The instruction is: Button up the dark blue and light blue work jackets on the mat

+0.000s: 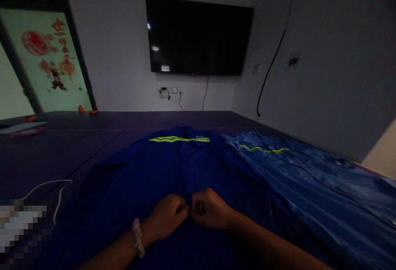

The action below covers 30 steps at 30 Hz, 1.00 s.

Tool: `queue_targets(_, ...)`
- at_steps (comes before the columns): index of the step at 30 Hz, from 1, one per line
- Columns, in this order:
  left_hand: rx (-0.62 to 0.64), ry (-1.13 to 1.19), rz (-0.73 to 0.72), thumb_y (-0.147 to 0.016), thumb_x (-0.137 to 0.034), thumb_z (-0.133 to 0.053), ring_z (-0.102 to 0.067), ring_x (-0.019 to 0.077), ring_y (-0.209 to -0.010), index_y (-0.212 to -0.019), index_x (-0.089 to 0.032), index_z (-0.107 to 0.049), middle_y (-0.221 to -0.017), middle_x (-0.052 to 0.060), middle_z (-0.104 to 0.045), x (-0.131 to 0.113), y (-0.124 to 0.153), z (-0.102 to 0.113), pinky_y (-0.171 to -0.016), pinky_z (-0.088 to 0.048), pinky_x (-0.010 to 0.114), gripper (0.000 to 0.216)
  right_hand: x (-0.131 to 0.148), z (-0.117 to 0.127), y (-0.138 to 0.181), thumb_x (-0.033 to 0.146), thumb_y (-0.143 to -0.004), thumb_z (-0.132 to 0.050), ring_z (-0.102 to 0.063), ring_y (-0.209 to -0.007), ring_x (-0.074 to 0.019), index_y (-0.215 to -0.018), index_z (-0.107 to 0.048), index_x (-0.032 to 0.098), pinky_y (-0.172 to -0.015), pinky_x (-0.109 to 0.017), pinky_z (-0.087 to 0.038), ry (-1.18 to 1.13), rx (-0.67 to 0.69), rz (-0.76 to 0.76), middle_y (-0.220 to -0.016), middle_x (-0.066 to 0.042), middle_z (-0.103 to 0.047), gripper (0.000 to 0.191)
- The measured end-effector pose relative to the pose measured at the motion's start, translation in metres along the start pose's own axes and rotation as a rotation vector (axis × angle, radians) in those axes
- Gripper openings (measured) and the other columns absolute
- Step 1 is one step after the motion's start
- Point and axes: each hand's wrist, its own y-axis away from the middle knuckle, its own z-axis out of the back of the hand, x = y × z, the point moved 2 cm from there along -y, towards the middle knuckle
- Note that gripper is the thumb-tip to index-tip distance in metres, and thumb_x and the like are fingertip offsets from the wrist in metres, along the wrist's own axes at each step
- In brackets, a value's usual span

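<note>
While left hand [167,216] and right hand [213,209] pinch the front placket [182,173] of a blue work jacket [136,179], fingertips [185,208] nearly meeting, paler jacket [309,175] along its right edge, purple mat [74,148] spreading left

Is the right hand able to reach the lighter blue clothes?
Probably yes: nothing seems to stand between the right hand and the lighter blue clothes, though it's busy at the dark blue jacket.
</note>
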Motion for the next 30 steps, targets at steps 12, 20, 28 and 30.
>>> queue_targets(12,0.000,0.093,0.009,-0.076,-0.024,-0.037,-0.041,0.0100,-0.058,-0.059,-0.016,-0.047,-0.059,-0.001,-0.050,0.0013,-0.0006,0.0006,-0.055,-0.030,0.021,0.020,0.0057,0.0019,0.0009,0.016,-0.063,-0.059,-0.050,-0.048,-0.0071,-0.061,-0.055,0.016,-0.043,-0.016,-0.031,0.063,-0.016,0.035,-0.055,0.003,-0.057,0.004)
queue_targets(20,-0.018,0.140,0.020,-0.074,-0.025,-0.038,-0.041,0.0109,-0.061,-0.063,-0.016,-0.050,-0.061,-0.001,-0.051,0.0045,-0.0013,0.0006,-0.057,-0.032,0.020,0.019,0.0008,0.0006,0.0005,0.019,-0.065,-0.061,-0.052,-0.048,-0.0076,-0.065,-0.057,0.016,-0.044,-0.016,-0.033,0.045,-0.017,0.012,-0.055,0.003,-0.057,0.005)
queue_targets(28,-0.004,0.166,0.062,-0.071,-0.021,-0.038,-0.041,0.0104,-0.060,-0.060,-0.016,-0.046,-0.060,-0.002,-0.048,0.0006,-0.0013,0.0022,-0.056,-0.032,0.021,0.014,0.0005,-0.0004,-0.0011,0.013,-0.064,-0.061,-0.052,-0.048,-0.0073,-0.072,-0.061,0.016,-0.044,-0.015,-0.034,-0.002,-0.009,-0.039,-0.056,0.004,-0.058,0.009)
queue_targets(30,-0.018,0.150,0.061,-0.071,-0.020,-0.038,-0.043,0.0109,-0.061,-0.061,-0.015,-0.048,-0.062,-0.001,-0.050,0.0002,-0.0010,0.0023,-0.058,-0.033,0.021,0.015,0.0005,-0.0009,-0.0012,0.013,-0.064,-0.061,-0.052,-0.049,-0.0075,-0.074,-0.062,0.017,-0.045,-0.016,-0.035,-0.014,-0.010,-0.043,-0.057,0.004,-0.058,0.011)
